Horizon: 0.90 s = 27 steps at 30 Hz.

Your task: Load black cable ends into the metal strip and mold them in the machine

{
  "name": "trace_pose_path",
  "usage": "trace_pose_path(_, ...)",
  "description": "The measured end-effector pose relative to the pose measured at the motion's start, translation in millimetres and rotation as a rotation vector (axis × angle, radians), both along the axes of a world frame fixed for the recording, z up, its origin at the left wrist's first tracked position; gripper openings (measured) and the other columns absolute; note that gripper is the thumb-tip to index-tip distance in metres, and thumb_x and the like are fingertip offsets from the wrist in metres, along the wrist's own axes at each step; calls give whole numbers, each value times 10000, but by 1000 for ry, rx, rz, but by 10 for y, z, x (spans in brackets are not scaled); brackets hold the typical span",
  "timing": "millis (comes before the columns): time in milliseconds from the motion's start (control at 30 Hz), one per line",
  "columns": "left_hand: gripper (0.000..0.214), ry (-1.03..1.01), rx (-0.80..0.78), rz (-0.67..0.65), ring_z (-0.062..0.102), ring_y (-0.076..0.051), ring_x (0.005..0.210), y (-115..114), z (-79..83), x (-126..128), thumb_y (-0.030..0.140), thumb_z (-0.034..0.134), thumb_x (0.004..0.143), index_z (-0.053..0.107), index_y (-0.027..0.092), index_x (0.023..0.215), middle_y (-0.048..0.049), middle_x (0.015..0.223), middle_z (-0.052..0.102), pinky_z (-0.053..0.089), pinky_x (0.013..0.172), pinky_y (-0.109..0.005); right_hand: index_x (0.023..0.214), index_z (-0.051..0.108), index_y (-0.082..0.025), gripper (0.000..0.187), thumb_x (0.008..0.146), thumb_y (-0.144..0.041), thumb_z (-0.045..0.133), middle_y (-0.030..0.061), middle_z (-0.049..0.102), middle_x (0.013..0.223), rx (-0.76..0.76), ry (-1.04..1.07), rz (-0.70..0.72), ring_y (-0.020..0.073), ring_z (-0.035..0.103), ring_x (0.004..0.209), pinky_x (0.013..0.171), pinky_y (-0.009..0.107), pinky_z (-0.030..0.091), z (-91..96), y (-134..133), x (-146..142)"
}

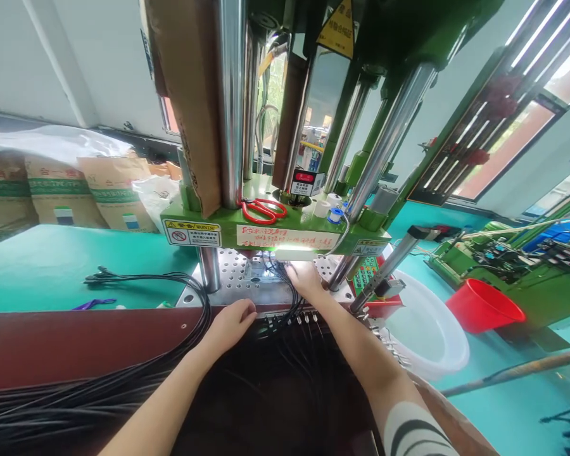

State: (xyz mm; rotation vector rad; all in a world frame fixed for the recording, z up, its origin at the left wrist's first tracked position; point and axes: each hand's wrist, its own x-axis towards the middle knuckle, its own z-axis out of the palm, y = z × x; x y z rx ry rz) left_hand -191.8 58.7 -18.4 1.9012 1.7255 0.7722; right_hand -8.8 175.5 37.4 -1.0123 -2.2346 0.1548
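Observation:
My right hand [304, 280] reaches under the green press plate [204, 231], beside a bundle of black cables [292, 297]. Its fingers are bent together at the cables, and glare hides what the fingertips pinch, if anything. Below them, a metal mould [261, 273] lies on the perforated steel bed [228, 291]. My left hand [232, 322] is at the front edge of the bed, its fingers curled in towards the thumb. The inside of that hand is hidden. Metal-tipped cable ends [308, 318] line the front edge between my forearms.
Red-handled scissors [265, 211] lie on the press plate near a blue-and-white spool [335, 215]. Long black cables [66, 405] run along the left. A control panel [368, 278], a white tub [427, 323] and a red bucket [484, 305] stand to the right. Steel columns flank the work area.

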Motion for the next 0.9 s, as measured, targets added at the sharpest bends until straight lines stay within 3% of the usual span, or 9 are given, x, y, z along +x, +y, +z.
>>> trace_pose_path(100, 170, -57, 32, 40, 514, -181, 701, 1, -45, -28, 310, 439, 768, 558, 199, 816, -11, 713, 538, 384, 685, -313, 889, 559, -173, 129, 825, -202, 451, 72, 589, 841, 86, 0, 70, 206, 533, 858, 792, 365, 430, -46, -441, 541)
trace_pose_path(167, 176, -154, 85, 100, 520, -188, 725, 18, -61, -29, 332, 500, 728, 575, 198, 813, -14, 730, 534, 398, 698, -321, 951, 516, -178, 155, 804, -186, 468, 75, 575, 871, 158, 78, -13, 202, 536, 859, 767, 354, 438, -97, -781, 1072)
trace_pose_path(267, 238, -481, 73, 215, 536, -186, 775, 89, -11, 38, 328, 616, 638, 587, 188, 829, -22, 795, 560, 413, 719, -313, 968, 494, -180, 194, 795, -268, 497, 79, 569, 879, 181, 194, -432, 206, 553, 813, 724, 348, 453, -285, -1289, 2038)
trace_pose_path(367, 300, -1049, -149, 341, 557, -154, 754, 245, 121, 206, 249, 680, 590, 568, 178, 860, -16, 788, 584, 424, 717, -278, 939, 511, -163, 296, 768, -399, 461, 109, 584, 820, 85, 121, -959, 269, 571, 773, 692, 404, 460, -664, -1737, 3007)
trace_pose_path(467, 196, -1402, -373, 419, 582, -151, 721, 485, 245, 430, 201, 625, 653, 526, 155, 816, -55, 775, 590, 449, 702, -274, 940, 538, -144, 389, 689, -409, 404, 155, 600, 807, -63, -104, -1176, 348, 582, 792, 715, 483, 454, -1056, -2031, 3687)
trace_pose_path(533, 134, -1451, -470, 418, 599, -172, 737, 653, 291, 576, 203, 567, 701, 496, 148, 800, -99, 808, 594, 467, 698, -295, 918, 564, -166, 405, 639, -412, 403, 192, 604, 870, -83, -161, -1215, 394, 572, 873, 754, 524, 440, -1144, -2084, 3843)
trace_pose_path(667, 71, -1545, -648, 327, 625, -216, 786, 878, 322, 809, 208, 495, 747, 471, 146, 769, -153, 877, 611, 491, 702, -361, 854, 604, -264, 279, 699, -441, 454, 133, 641, 960, -254, 111, -912, 323, 591, 929, 812, 467, 453, -734, -1801, 3300)
trace_pose_path(800, 100, -1697, -710, 97, 641, -232, 821, 934, 319, 928, 212, 488, 766, 513, 130, 816, -167, 952, 633, 494, 730, -388, 924, 639, -222, 281, 726, -402, 554, 59, 676, 856, -531, 345, -372, 232, 627, 772, 700, 361, 506, -109, -1087, 1993)
trace_pose_path(900, 167, -1765, -695, 6, 645, -221, 836, 934, 298, 942, 192, 499, 774, 539, 124, 922, -161, 998, 638, 494, 747, -360, 981, 625, -212, 257, 764, -334, 559, 10, 662, 760, -553, 286, -76, 167, 604, 673, 651, 302, 501, 107, -390, 1054)
